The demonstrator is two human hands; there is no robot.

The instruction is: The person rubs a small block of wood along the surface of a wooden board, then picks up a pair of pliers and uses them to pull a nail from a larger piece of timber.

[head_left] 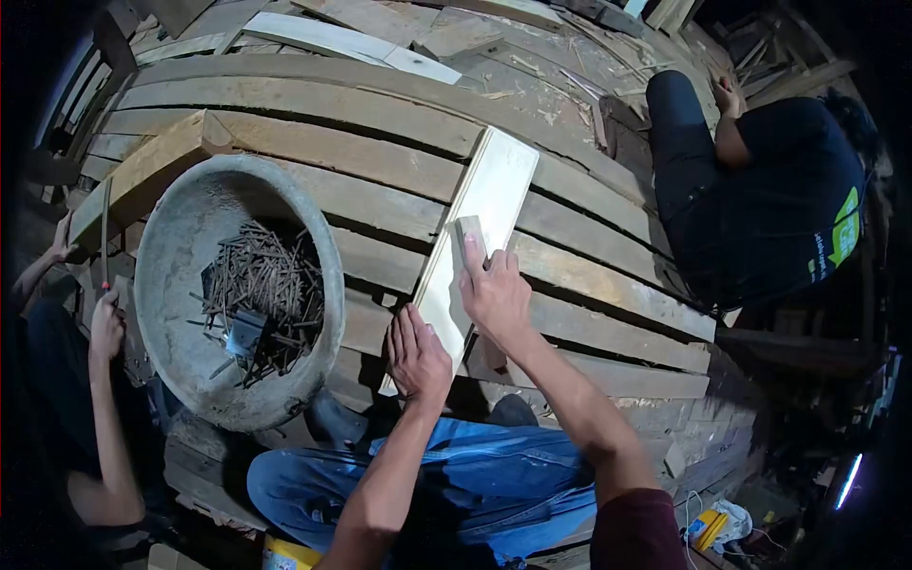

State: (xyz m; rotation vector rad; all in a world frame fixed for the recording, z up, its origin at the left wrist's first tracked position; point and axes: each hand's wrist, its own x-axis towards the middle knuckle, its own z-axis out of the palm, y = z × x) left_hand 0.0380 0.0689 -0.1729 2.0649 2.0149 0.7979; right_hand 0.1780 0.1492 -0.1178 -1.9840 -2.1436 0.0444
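A pale wooden plank (pixel 489 195) lies slantwise across the slatted bench top (pixel 380 204). My right hand (pixel 499 296) grips a small grey-brown wooden block (pixel 468 228) against the plank's upper face, index finger stretched along it. What covers the block's underside, if anything, is hidden. Near the plank's lower end, my left hand (pixel 418 359) presses down on it, fingers laid flat and close together by the left edge. To the left of that hand stands a large grey basin (pixel 171 285) holding many rusty nails (pixel 261 285) and a small bluish metal piece (pixel 245 332).
At left, a co-worker's hand (pixel 106 325) holds a thin tool (pixel 105 223) against a thick timber beam (pixel 157 171). Another person in a dark shirt (pixel 769 190) sits at right. Loose boards (pixel 323 36) and wood scraps lie beyond the bench; a yellow object (pixel 708 527) sits lower right.
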